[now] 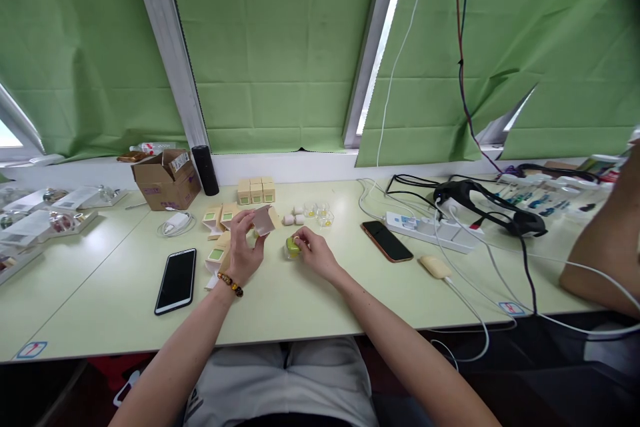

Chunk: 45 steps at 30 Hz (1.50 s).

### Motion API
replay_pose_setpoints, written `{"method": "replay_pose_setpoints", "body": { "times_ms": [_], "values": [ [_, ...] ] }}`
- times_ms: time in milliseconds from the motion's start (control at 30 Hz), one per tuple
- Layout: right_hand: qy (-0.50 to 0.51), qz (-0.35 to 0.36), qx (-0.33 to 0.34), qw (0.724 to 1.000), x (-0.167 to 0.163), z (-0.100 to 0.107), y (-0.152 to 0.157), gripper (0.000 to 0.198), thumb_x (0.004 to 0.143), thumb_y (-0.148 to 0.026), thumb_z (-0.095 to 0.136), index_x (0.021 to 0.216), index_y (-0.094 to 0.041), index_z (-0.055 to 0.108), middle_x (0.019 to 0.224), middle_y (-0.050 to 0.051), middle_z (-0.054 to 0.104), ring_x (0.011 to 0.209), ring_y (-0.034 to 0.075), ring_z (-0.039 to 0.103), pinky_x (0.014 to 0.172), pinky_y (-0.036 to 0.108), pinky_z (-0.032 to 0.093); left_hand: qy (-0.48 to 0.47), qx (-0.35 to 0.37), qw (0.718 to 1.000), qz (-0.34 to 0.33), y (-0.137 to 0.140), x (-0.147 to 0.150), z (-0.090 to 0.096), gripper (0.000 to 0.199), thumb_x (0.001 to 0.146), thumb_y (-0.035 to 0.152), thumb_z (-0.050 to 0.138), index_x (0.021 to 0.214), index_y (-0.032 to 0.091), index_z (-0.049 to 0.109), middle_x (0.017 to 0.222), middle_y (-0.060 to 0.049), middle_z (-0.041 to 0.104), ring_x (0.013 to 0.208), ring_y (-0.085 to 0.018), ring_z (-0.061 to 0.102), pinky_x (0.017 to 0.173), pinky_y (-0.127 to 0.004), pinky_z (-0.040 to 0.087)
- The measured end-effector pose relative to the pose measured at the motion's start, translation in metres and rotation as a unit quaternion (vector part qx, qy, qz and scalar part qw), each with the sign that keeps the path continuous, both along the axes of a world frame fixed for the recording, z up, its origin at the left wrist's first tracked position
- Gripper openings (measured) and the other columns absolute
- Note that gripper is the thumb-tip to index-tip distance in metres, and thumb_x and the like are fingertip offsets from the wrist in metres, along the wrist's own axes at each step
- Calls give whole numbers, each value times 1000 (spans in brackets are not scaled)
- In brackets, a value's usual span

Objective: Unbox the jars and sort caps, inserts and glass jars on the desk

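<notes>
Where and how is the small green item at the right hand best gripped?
Likely with a thumb-and-finger pinch on the upper right of the small green item, coming from the right and above: it is compact, and the right hand meets it there.

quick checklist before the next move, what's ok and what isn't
1. Left hand holding the small box: ok, it is in the fingers.
2. Inside of that box empty: cannot tell, the view does not show into it.
3. Right hand on the green item: ok, fingers touch it.
4. One hand free: not ok, both are occupied.
5. Right-side phone clear of the right hand: ok, they lie apart.
</notes>
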State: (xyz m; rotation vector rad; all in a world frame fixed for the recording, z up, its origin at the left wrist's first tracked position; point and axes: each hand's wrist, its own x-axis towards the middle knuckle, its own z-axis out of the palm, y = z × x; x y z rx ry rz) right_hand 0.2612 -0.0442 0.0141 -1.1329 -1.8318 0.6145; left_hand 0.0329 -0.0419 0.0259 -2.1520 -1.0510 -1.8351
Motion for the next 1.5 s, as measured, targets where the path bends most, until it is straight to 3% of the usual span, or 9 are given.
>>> {"method": "replay_pose_setpoints", "body": {
  "times_ms": [200,267,400,500,667,833,1000,1167,1500],
  "values": [
    [-38,-19,10,999,-2,3,-5,19,99,-37,53,111,-26,64,110,5,73,95,24,67,83,39,52,-93,-166,974,-121,0,11,-1,60,105,44,49,156,29,20,146,-18,52,128,-25,61,92,-39,64],
    [8,-28,39,999,-1,7,-5,23,99,-40,55,114,-26,65,121,7,72,110,26,64,97,45,50,-156,-262,925,-225,0,14,2,61,106,51,44,156,29,17,145,-18,57,123,-24,66,95,-44,63],
    [96,-5,52,994,1,17,-8,28,100,-47,54,111,-26,69,120,8,73,121,27,62,108,47,45,-288,-399,780,-387,-4,16,9,57,101,54,58,147,30,35,143,-13,62,121,-27,69,96,-48,63],
    [138,39,17,990,-1,20,-10,36,100,-55,56,117,-27,70,118,9,74,120,28,64,109,48,46,-320,-430,733,-418,-9,18,12,53,97,52,64,140,28,43,136,-11,67,117,-27,71,95,-47,64],
    [234,141,-100,957,-6,22,-11,63,88,-66,69,136,-27,62,116,8,76,110,28,70,101,44,55,-298,-444,734,-419,-14,23,11,65,95,54,67,147,27,38,128,-13,71,109,-28,74,87,-45,66],
    [316,160,-141,925,-8,30,-12,62,79,-65,80,126,-25,69,117,8,77,111,30,71,101,44,55,-279,-439,767,-376,-17,24,15,69,95,57,65,150,31,33,134,-13,68,108,-29,74,81,-44,67],
    [336,101,-125,928,-7,34,-7,54,77,-63,82,114,-24,74,114,8,78,113,30,69,104,44,52,-259,-394,787,-399,-19,24,18,65,93,45,72,145,27,37,141,-14,62,116,-28,70,94,-49,63],
    [290,67,-127,946,-11,33,8,60,71,-62,86,114,-22,73,103,8,78,103,29,70,91,41,56,-224,-365,817,-385,-17,27,10,60,94,39,70,144,28,38,144,-14,58,124,-27,65,100,-49,60],
    [256,104,-91,957,-36,40,30,55,73,-56,85,111,-20,70,104,9,77,93,23,70,87,39,56,-274,-349,834,-327,-16,24,19,57,92,36,67,139,27,36,135,-10,61,112,-22,67,98,-44,58]
  ]
}}
